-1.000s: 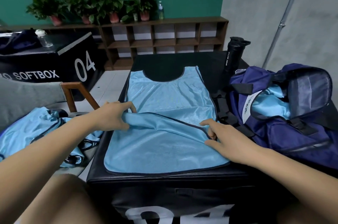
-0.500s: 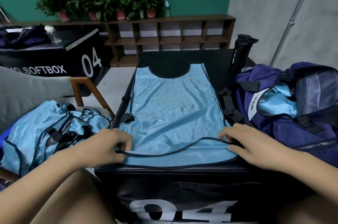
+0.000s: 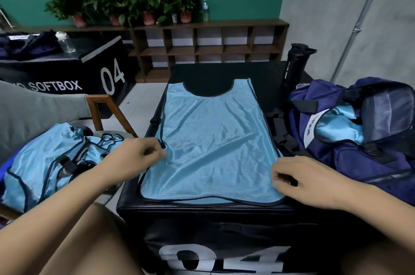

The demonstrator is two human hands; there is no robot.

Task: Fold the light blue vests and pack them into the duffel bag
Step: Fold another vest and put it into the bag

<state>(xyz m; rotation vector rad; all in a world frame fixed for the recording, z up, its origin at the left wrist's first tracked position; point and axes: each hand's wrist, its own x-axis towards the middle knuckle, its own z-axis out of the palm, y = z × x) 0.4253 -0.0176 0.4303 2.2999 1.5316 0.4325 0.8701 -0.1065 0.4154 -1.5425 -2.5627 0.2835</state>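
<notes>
Light blue vest [image 3: 213, 146], a shiny fine-mesh bib with dark piping and a scooped neckline at 12 o'clock, lies spread flat and lightly creased on the padded top of a black box [image 3: 202, 218]. The left hand [image 3: 137, 158] pinches its hem at 9 o'clock, where the fabric puckers; the right hand [image 3: 307, 182] rests with curled fingers on the corner at 4 o'clock, its grasp not discernible. At 3 o'clock sits the open navy duffel bag [image 3: 350, 162], with blue fabric inside; farther out at 9 o'clock lies a crumpled heap of vests [image 3: 45, 162].

Black bottle [image 3: 295, 65], potted plants [image 3: 134, 3]
</notes>
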